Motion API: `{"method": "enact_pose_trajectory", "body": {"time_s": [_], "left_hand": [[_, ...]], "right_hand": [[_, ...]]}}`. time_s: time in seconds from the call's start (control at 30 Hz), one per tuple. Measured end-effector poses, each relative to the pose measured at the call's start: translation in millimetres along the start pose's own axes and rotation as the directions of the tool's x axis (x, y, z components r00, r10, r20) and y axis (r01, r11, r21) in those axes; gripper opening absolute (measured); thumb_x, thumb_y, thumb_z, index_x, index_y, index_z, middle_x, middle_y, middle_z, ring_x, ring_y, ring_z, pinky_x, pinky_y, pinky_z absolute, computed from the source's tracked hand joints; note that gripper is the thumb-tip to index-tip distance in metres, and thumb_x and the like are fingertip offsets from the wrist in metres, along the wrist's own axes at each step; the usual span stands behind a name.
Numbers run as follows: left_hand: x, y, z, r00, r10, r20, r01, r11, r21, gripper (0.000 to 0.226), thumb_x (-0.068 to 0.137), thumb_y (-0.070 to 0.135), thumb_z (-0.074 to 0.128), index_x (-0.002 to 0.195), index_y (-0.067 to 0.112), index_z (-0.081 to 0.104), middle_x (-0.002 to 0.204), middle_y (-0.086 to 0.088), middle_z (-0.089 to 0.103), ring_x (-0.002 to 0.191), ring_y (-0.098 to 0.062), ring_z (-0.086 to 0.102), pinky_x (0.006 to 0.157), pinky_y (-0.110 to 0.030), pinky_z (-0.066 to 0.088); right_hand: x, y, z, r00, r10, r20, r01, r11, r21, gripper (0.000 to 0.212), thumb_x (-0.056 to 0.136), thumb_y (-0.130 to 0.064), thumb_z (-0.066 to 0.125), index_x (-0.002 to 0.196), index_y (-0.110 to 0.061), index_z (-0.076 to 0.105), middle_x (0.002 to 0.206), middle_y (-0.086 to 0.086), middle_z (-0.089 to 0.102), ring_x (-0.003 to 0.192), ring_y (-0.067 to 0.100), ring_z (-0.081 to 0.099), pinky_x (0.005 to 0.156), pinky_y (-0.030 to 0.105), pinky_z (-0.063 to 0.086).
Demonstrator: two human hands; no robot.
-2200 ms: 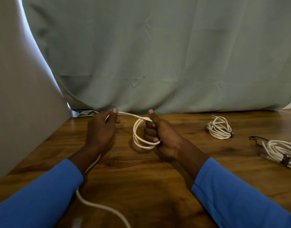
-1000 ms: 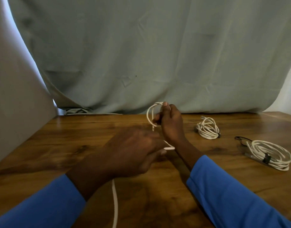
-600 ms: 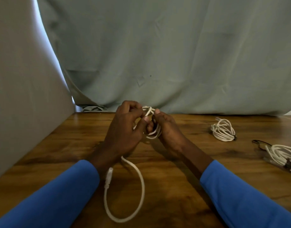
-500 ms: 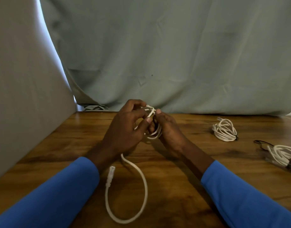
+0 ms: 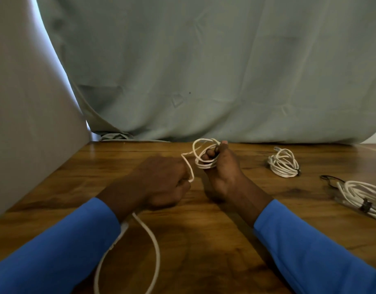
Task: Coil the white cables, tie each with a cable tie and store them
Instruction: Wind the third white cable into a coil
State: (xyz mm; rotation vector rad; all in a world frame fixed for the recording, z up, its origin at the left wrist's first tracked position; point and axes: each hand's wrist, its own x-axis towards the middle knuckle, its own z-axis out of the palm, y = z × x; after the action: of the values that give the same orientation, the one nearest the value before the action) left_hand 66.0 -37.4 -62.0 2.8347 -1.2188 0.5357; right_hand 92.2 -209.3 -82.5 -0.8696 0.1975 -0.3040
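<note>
White cable half-coiled above wooden table, loops gripped in right hand, left hand fisted round the trailing run, tail partly hidden under blue sleeve, cut by bottom edge, tied coil cropped at right edge

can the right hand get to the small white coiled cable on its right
Probably: only bare brown wooden table lies between the right hand and the small white coiled cable. But that hand grips the half-wound white cable, so it isn't free.
</note>
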Motion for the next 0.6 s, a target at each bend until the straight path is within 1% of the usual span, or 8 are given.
{"method": "enact_pose_trajectory", "body": {"time_s": [0.07, 0.1, 0.2, 0.27, 0.33, 0.43, 0.53, 0.6], "left_hand": [[-1, 15, 4, 0.992, 0.115, 0.049, -0.115, 0.993, 0.011, 0.04, 0.099, 0.044, 0.049, 0.065, 0.035, 0.031, 0.068, 0.016, 0.031, 0.073, -0.007, 0.039, 0.072, -0.03, 0.027], [0, 20, 6, 0.984, 0.168, 0.054, -0.167, 0.986, -0.023, 0.039, 0.099, 0.042, 0.05, 0.065, 0.035, 0.031, 0.066, 0.016, 0.032, 0.068, -0.005, 0.039, 0.071, -0.03, 0.026], [4, 22, 7, 0.958, 0.272, -0.089, -0.285, 0.936, -0.206, 0.025, 0.094, 0.036, 0.048, 0.07, 0.032, 0.044, 0.067, 0.014, 0.048, 0.066, -0.002, 0.048, 0.065, -0.026, 0.035], [6, 19, 9, 0.944, 0.259, -0.203, -0.308, 0.913, -0.267, 0.021, 0.092, 0.037, 0.045, 0.076, 0.028, 0.055, 0.072, 0.008, 0.059, 0.067, -0.008, 0.055, 0.065, -0.037, 0.044], [4, 13, 15, 0.936, 0.181, -0.303, -0.291, 0.882, -0.372, 0.023, 0.096, 0.034, 0.046, 0.076, 0.028, 0.056, 0.066, 0.005, 0.059, 0.059, -0.012, 0.054, 0.058, -0.042, 0.044], [5, 2, 18, 0.885, -0.051, -0.463, -0.24, 0.803, -0.546, 0.029, 0.101, 0.023, 0.051, 0.074, 0.025, 0.059, 0.06, 0.007, 0.057, 0.054, -0.014, 0.054, 0.055, -0.04, 0.041], [7, -9, 20, 0.829, -0.223, -0.513, -0.182, 0.76, -0.625, 0.034, 0.103, 0.022, 0.053, 0.071, 0.029, 0.055, 0.06, 0.009, 0.054, 0.056, -0.013, 0.052, 0.056, -0.04, 0.042], [9, -13, 25, 0.81, -0.256, -0.528, -0.129, 0.8, -0.586, 0.03, 0.103, 0.026, 0.053, 0.075, 0.025, 0.061, 0.064, 0.008, 0.057, 0.059, -0.013, 0.055, 0.057, -0.042, 0.044]], "right_hand": [[-3, -8, 0, 0.998, -0.066, -0.012, 0.066, 0.998, -0.015, 0.039, 0.112, -0.042, 0.037, 0.088, -0.016, 0.054, 0.05, -0.005, 0.056, 0.042, 0.008, 0.053, 0.056, 0.027, 0.049], [-6, -9, 0, 0.987, -0.162, 0.01, 0.162, 0.981, -0.105, 0.038, 0.113, -0.04, 0.037, 0.094, -0.014, 0.056, 0.052, -0.004, 0.059, 0.044, 0.008, 0.056, 0.053, 0.025, 0.05], [-14, -4, -3, 0.873, -0.426, 0.239, 0.487, 0.736, -0.469, 0.033, 0.113, -0.035, 0.039, 0.095, -0.014, 0.058, 0.065, 0.002, 0.068, 0.056, 0.011, 0.064, 0.056, 0.027, 0.054], [-19, -1, -3, 0.84, -0.386, 0.383, 0.541, 0.656, -0.526, 0.031, 0.112, -0.033, 0.042, 0.095, -0.013, 0.059, 0.07, 0.006, 0.068, 0.063, 0.014, 0.065, 0.063, 0.032, 0.054], [-24, -4, -2, 0.85, -0.294, 0.438, 0.502, 0.706, -0.5, 0.032, 0.113, -0.025, 0.042, 0.093, -0.005, 0.058, 0.066, 0.006, 0.063, 0.057, 0.01, 0.06, 0.058, 0.024, 0.051], [-30, -8, 1, 0.869, -0.165, 0.466, 0.383, 0.822, -0.422, 0.038, 0.113, -0.015, 0.038, 0.085, 0.001, 0.059, 0.055, 0.005, 0.059, 0.047, 0.009, 0.057, 0.049, 0.021, 0.048], [-31, -5, 6, 0.867, -0.099, 0.489, 0.299, 0.888, -0.349, 0.055, 0.113, -0.022, 0.034, 0.069, -0.001, 0.058, 0.044, 0.01, 0.051, 0.043, 0.024, 0.049, 0.047, 0.025, 0.045], [-32, -3, 10, 0.883, -0.084, 0.463, 0.246, 0.921, -0.303, 0.06, 0.113, -0.028, 0.033, 0.062, -0.005, 0.055, 0.041, 0.006, 0.046, 0.041, 0.02, 0.046, 0.045, 0.023, 0.042]]}}
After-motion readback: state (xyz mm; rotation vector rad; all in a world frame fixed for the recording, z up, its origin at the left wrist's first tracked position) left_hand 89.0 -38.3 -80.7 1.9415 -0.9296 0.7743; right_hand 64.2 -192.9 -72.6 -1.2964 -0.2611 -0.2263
